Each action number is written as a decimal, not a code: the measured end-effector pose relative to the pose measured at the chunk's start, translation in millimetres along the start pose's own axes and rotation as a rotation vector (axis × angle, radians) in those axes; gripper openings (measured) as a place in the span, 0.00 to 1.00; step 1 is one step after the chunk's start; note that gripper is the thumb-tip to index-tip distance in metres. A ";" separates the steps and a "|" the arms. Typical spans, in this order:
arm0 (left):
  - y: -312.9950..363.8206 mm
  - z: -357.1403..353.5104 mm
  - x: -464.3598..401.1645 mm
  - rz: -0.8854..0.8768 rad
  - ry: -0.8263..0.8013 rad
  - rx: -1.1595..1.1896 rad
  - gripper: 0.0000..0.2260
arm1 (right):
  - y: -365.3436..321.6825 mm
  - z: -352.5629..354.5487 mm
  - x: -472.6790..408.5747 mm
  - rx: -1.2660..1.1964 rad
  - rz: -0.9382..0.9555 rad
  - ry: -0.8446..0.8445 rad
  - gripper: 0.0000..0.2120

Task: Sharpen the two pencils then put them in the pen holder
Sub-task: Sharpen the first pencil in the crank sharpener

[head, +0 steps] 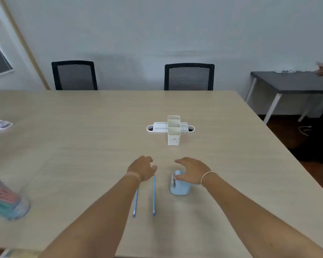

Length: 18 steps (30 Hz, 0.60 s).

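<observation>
Two blue pencils (154, 195) lie side by side near the tabletop's (82, 146) near edge, under the left hand (142, 168), fingers loosely curled and holding nothing. The right hand (191, 171) rests relaxed over the blue sharpener (180, 187) beside them, gripping nothing. The white pen holder (173, 130) stands mid-table.

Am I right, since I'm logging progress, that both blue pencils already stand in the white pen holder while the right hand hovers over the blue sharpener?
Not quite. The head view shows both blue pencils lying flat on the table, near the left hand; the white pen holder holds none. The right hand does hover over the blue sharpener.
</observation>
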<state>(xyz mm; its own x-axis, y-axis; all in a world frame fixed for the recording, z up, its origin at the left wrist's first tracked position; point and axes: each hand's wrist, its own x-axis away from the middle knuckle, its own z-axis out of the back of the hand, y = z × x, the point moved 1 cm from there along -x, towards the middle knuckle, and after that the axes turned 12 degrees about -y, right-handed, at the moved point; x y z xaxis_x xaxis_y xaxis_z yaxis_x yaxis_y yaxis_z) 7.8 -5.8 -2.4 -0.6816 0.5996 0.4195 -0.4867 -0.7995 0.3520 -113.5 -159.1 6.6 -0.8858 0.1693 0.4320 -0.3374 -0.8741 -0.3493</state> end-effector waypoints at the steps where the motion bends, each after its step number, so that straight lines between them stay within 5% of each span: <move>1: -1.8 -4.5 1.0 0.018 -0.028 -0.006 0.21 | 0.4 -2.2 -0.4 -0.003 -0.009 -0.005 0.31; 18: -17.9 -71.8 -14.6 0.120 -0.149 0.022 0.18 | 12.9 -27.8 -19.1 0.109 -0.070 -0.064 0.32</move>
<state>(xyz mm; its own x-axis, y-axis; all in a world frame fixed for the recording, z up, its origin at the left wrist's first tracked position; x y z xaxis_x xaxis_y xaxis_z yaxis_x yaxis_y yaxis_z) -12.8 -2.8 -74.9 -0.6446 0.5002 0.5782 -0.3937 -0.8654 0.3098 -109.8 -161.0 -29.3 -0.8379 0.2056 0.5056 -0.3582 -0.9061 -0.2251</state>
